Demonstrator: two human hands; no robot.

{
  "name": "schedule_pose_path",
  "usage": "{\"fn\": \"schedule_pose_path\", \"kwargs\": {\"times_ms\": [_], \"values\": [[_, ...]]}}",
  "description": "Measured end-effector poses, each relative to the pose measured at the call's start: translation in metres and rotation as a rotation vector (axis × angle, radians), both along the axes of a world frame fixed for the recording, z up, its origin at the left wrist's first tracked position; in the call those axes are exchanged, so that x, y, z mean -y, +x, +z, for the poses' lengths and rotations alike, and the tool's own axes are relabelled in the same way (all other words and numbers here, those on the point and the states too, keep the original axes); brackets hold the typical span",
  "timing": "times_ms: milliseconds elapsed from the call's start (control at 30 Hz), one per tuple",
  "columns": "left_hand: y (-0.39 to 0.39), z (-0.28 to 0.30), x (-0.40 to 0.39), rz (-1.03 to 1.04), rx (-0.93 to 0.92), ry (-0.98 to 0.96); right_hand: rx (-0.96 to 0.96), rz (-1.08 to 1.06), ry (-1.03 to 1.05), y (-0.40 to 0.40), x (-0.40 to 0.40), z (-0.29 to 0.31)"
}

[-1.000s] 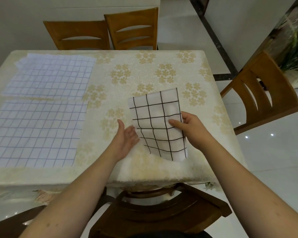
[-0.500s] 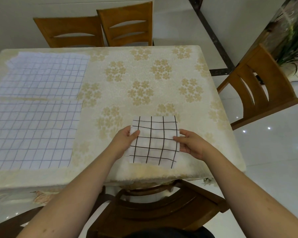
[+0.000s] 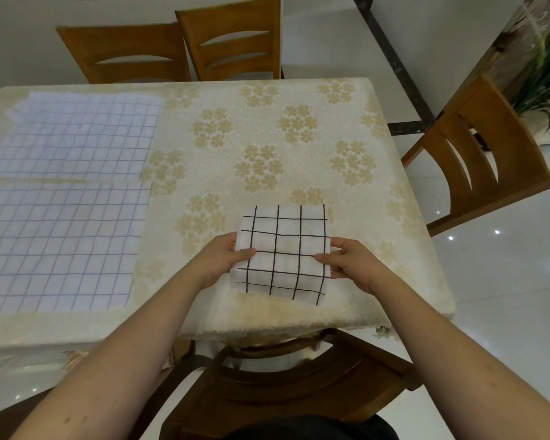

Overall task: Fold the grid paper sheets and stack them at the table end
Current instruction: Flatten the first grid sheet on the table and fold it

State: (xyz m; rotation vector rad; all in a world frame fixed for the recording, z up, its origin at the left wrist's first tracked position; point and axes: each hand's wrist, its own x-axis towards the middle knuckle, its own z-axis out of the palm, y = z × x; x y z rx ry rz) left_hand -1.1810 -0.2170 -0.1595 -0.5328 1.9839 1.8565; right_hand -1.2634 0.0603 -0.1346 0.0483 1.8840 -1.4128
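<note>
I see my left hand (image 3: 223, 258) pinching the left edge of the folded grid sheet (image 3: 283, 252), thumb on top and the other fingers tucked under it. My right hand (image 3: 350, 262) pinches the right edge the same way, with its thumb lying on the paper. So both hands are closed on the sheet, one on each side, and the sheet sits right between them.

The folded grid sheet is white with thick black lines. It is near the front edge of the bench (image 3: 299, 122), a bit to the right of the middle. I cannot tell if it lies flat on the bench or is lifted a little.

Two big grid sheets with thin lines lie flat on the left side of the bench. The near big sheet (image 3: 58, 246) is well apart from my hands. The far big sheet (image 3: 77, 134) lies just behind it, close to the back edge.

The bench has a cream cloth with yellow flowers on it.
</note>
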Motion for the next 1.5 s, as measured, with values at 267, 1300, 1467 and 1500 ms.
{"fn": "schedule_pose_path", "kwargs": {"times_ms": [267, 1300, 1467, 1500], "values": [[0.006, 0.008, 0.004, 0.019, -0.009, -0.041, -0.066, -0.014, -0.076, -0.001, -0.001, -0.002], [0.034, 0.025, -0.004, 0.304, -0.011, 0.167, 0.088, -0.268, -0.091, 0.046, 0.024, -0.010], [0.061, 0.016, -0.007, 0.242, 0.189, 0.132, -0.005, -0.330, -0.090, 0.057, 0.027, -0.012], [0.067, 0.016, -0.008, 0.234, 0.191, 0.122, -0.008, -0.317, -0.080, 0.063, 0.031, 0.000]]}}
